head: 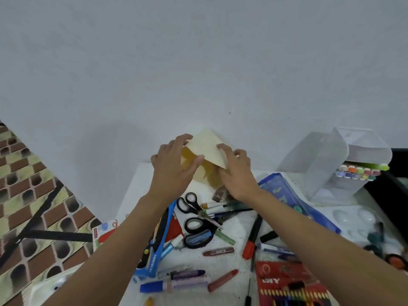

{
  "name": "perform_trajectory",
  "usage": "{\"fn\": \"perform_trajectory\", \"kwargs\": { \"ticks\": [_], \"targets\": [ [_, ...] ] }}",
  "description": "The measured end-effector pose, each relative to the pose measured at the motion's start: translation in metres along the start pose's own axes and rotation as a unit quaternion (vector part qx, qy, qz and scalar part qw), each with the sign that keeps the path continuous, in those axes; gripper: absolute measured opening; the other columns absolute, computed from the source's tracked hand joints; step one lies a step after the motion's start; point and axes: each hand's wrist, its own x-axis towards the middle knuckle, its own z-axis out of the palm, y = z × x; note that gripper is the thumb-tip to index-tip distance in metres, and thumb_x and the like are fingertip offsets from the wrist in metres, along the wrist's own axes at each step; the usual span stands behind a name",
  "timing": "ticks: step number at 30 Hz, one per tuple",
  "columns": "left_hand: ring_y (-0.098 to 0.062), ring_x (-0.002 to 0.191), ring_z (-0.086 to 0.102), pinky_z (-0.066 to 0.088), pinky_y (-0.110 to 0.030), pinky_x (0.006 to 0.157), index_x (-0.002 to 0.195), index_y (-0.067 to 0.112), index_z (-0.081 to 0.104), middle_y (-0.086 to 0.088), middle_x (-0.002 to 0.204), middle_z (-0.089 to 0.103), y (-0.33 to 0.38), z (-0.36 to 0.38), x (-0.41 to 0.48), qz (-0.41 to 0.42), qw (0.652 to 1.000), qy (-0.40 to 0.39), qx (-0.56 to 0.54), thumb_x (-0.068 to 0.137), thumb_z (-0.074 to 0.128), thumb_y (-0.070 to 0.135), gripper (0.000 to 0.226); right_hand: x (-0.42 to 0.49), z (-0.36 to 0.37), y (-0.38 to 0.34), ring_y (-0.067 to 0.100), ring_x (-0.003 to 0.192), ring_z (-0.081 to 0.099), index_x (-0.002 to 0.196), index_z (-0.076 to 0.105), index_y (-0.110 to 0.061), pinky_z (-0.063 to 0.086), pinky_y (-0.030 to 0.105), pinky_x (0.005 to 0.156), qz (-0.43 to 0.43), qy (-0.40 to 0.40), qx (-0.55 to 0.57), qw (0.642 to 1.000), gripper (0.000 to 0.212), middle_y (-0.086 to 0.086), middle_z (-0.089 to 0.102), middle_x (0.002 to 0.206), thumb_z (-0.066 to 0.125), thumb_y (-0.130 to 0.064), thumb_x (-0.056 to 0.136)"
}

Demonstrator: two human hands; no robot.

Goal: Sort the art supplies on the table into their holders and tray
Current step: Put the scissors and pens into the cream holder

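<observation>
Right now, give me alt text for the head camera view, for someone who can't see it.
The left hand and right hand hold a tilted cream box over a white table. Scissors, markers and crayons lie scattered nearer the camera; a clear marker holder stands at right.

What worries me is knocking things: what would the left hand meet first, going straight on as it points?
The cream box that the left hand grips; behind it, probably the white wall, depth unclear.

Pale, matt wood-grained box (207, 144), frosted translucent plastic case (318, 164), glossy black-handled scissors (202, 213).
</observation>
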Motion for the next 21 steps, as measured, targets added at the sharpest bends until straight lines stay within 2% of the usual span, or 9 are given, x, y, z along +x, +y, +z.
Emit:
{"fn": "perform_trajectory", "kwargs": {
  "ticks": [3,5,8,10,12,15,18,19,21],
  "targets": [
    [-0.005,0.127,0.046,0.033,-0.043,0.107,0.134,0.037,0.048,0.02,0.133,0.055,0.027,0.005,0.005,0.034,0.995,-0.008,-0.088,0.092,0.065,0.049,0.047,-0.009,-0.025,0.016,0.032,0.123,0.038,0.138,0.029,-0.049,0.046,0.049,0.103,0.01,0.037,0.069,0.997,0.045,0.003,0.029,0.13,0.051,-0.037,0.1],
    [-0.007,0.133,0.043,0.034,-0.046,0.111,0.134,0.042,0.047,0.018,0.137,0.052,0.038,0.016,0.008,0.026,0.993,-0.001,-0.116,0.091,0.061,0.054,0.047,-0.014,-0.048,0.028,0.029,0.114,0.049,0.135,0.031,-0.049,0.049,0.043,0.099,0.007,0.054,0.089,0.995,0.039,0.005,0.034,0.128,0.051,-0.043,0.102],
    [-0.009,0.13,0.048,0.042,-0.037,0.105,0.135,0.043,0.047,0.015,0.138,0.052,0.056,0.04,0.009,-0.06,0.978,-0.043,-0.196,0.097,0.057,0.053,0.041,-0.019,-0.08,0.045,0.017,0.096,0.061,0.132,0.033,-0.046,0.054,0.03,0.088,0.006,0.051,0.114,0.992,0.035,0.007,0.039,0.126,0.05,-0.047,0.1],
    [-0.014,0.118,0.06,0.053,-0.036,0.096,0.134,0.042,0.049,0.012,0.129,0.06,0.072,0.059,0.01,-0.15,0.932,-0.091,-0.318,0.1,0.054,0.046,0.035,-0.022,-0.093,0.055,0.018,0.097,0.062,0.128,0.032,-0.05,0.054,0.036,0.092,0.005,0.03,0.126,0.992,0.036,0.006,0.043,0.122,0.049,-0.057,0.096],
    [-0.017,0.112,0.066,0.057,-0.045,0.093,0.129,0.042,0.052,0.007,0.122,0.066,0.083,0.075,0.013,-0.175,0.913,-0.081,-0.359,0.103,0.052,0.04,0.026,-0.025,-0.1,0.064,0.023,0.101,0.062,0.129,0.031,-0.05,0.053,0.045,0.095,0.013,0.009,0.119,0.993,0.039,0.005,0.046,0.12,0.049,-0.061,0.096],
    [-0.019,0.104,0.065,0.054,-0.052,0.093,0.125,0.037,0.056,0.003,0.114,0.067,0.092,0.09,0.02,-0.14,0.945,-0.037,-0.294,0.106,0.043,0.026,0.025,-0.031,-0.11,0.075,0.022,0.115,0.055,0.142,0.027,-0.039,0.047,0.037,0.098,0.035,-0.034,0.08,0.996,0.058,0.004,0.049,0.13,0.055,-0.058,0.094],
    [-0.013,0.072,0.059,0.048,-0.033,0.07,0.123,0.029,0.054,0.0,0.087,0.064,0.102,0.093,0.023,-0.074,0.977,0.004,-0.202,0.107,0.037,0.019,0.025,-0.038,-0.115,0.089,0.025,0.129,0.046,0.153,0.021,-0.029,0.037,0.031,0.098,0.069,-0.073,0.046,0.994,0.083,0.011,0.04,0.149,0.063,-0.059,0.089],
    [-0.015,0.061,0.053,0.042,-0.031,0.062,0.123,0.028,0.052,-0.006,0.078,0.062,0.106,0.091,0.024,-0.057,0.983,0.014,-0.175,0.107,0.037,0.019,0.024,-0.042,-0.115,0.094,0.027,0.135,0.043,0.156,0.019,-0.025,0.035,0.031,0.099,0.087,-0.087,0.041,0.992,0.087,0.011,0.037,0.154,0.062,-0.062,0.089],
    [-0.024,0.055,0.05,0.037,-0.03,0.054,0.124,0.028,0.051,-0.018,0.073,0.06,0.112,0.087,0.028,-0.039,0.99,0.024,-0.131,0.106,0.037,0.02,0.024,-0.051,-0.113,0.101,0.028,0.138,0.042,0.157,0.021,-0.019,0.034,0.03,0.097,0.121,-0.119,0.042,0.985,0.087,0.013,0.037,0.157,0.054,-0.065,0.091]
  ]
}}
